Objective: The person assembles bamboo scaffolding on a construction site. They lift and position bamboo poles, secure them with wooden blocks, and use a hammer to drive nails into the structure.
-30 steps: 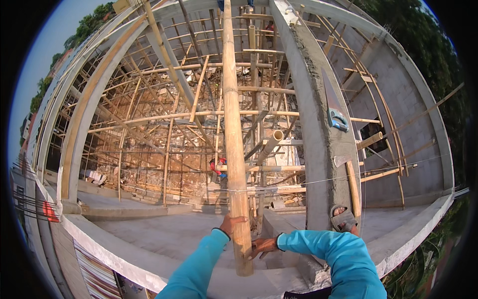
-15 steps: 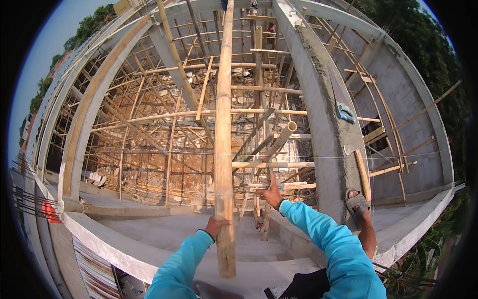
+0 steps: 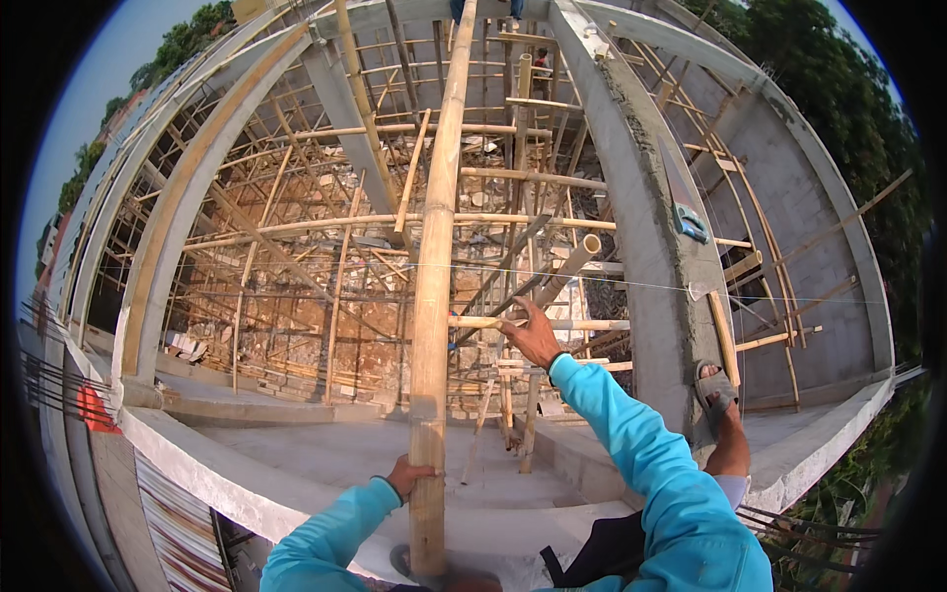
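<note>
A long, thick bamboo pole (image 3: pixel 434 276) stretches away from me down the middle of the view, its near end low in front of my body. My left hand (image 3: pixel 409 478) is wrapped around the side of this pole near that end. To the right of the pole my right hand (image 3: pixel 535 337) reaches forward with fingers apart and nothing seen in it. Its fingertips appear close to a thinner horizontal bamboo pole (image 3: pixel 478 322); whether they touch it I cannot tell. A thin string (image 3: pixel 612 280) crosses just beyond that hand. Both my sleeves are bright blue.
A concrete beam (image 3: pixel 646 227) runs away on the right, carrying a blue-handled trowel (image 3: pixel 691 223) and my sandalled foot (image 3: pixel 717 390). Bamboo scaffolding (image 3: pixel 296 229) fills the deep space below. A person's legs (image 3: pixel 516 8) show at the far end.
The bamboo pole's near end has shifted left and closer to me, with my left hand on it. My right hand has risen slightly, and the string now slants.
</note>
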`<control>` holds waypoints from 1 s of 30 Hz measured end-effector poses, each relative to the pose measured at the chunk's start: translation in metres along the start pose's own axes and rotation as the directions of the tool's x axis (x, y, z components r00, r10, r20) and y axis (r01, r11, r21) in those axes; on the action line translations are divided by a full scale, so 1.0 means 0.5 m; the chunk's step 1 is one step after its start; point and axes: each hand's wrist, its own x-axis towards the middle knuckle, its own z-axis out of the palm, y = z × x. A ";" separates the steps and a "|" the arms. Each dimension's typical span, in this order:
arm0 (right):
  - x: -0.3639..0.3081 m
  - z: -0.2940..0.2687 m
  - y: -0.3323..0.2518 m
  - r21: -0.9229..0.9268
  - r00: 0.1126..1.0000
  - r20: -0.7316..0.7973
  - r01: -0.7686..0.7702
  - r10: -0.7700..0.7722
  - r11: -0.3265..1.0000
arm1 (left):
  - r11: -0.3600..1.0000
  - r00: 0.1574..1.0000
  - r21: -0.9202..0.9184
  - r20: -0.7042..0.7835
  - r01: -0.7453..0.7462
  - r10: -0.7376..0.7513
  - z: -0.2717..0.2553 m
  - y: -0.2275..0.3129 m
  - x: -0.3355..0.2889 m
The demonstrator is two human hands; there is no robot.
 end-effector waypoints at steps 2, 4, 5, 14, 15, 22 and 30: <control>-0.013 0.037 -0.007 0.146 0.988 0.137 -0.087 0.067 0.985 | 0.999 0.999 0.018 0.002 0.039 -0.039 -0.020 0.028 -0.053; -0.040 0.076 -0.070 0.207 0.939 0.310 -0.220 0.149 0.953 | 0.998 0.998 0.020 -0.004 0.063 -0.063 -0.058 0.042 -0.118; -0.049 0.095 -0.095 0.226 0.902 0.390 -0.288 0.185 0.930 | 0.998 0.998 0.017 0.003 0.068 -0.068 -0.078 0.048 -0.145; -0.064 0.308 -0.203 0.474 0.764 0.645 -0.395 -0.005 0.787 | 0.994 0.992 0.022 -0.070 0.111 -0.110 -0.190 -0.090 -0.368; -0.071 0.324 -0.232 0.482 0.780 0.625 -0.396 0.010 0.782 | 0.988 0.985 0.051 -0.107 0.143 -0.137 -0.197 -0.134 -0.384; -0.120 0.405 -0.207 0.639 0.768 0.621 -0.611 0.157 0.467 | 0.954 0.947 0.162 -0.242 0.252 -0.209 -0.074 -0.154 -0.450; -0.241 0.461 -0.171 0.590 0.765 0.580 -0.632 0.281 0.502 | 0.939 0.933 0.235 -0.318 0.250 -0.168 -0.024 -0.068 -0.477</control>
